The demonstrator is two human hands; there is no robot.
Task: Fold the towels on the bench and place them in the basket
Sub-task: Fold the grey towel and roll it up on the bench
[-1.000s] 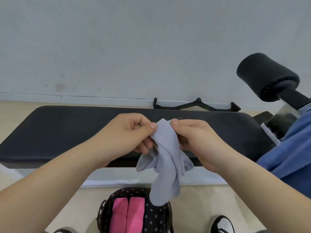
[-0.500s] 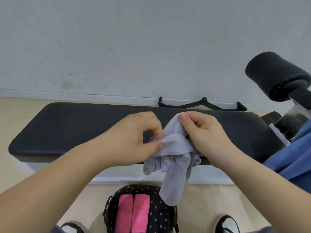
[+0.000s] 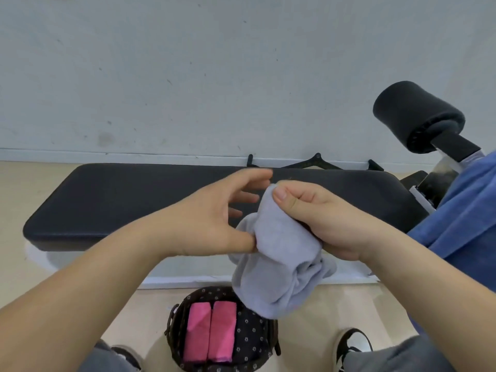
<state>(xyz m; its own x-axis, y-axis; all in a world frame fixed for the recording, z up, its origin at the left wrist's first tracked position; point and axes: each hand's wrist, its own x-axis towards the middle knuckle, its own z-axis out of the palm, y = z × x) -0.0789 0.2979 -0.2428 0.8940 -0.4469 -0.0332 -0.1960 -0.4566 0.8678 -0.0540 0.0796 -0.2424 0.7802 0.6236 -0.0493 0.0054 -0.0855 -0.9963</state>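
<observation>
A crumpled grey towel (image 3: 279, 261) hangs in the air in front of the black padded bench (image 3: 128, 200). My right hand (image 3: 319, 213) grips its top between thumb and fingers. My left hand (image 3: 214, 213) is beside it on the left with fingers spread; its thumb touches the cloth's left side. Below, on the floor, a dark flower-patterned basket (image 3: 257, 345) holds two folded pink towels (image 3: 210, 331) side by side. The grey towel's lower end hangs over the basket's upper right rim.
A blue cloth (image 3: 461, 210) drapes at the right edge by the bench's black foam roller (image 3: 418, 116). A black handle bar (image 3: 314, 163) lies on the floor behind the bench, against the white wall. My shoes (image 3: 351, 345) flank the basket.
My left hand has let go of the towel's top and spread its fingers. My right hand keeps its grip and the towel has bunched up, hanging lower over the basket.
</observation>
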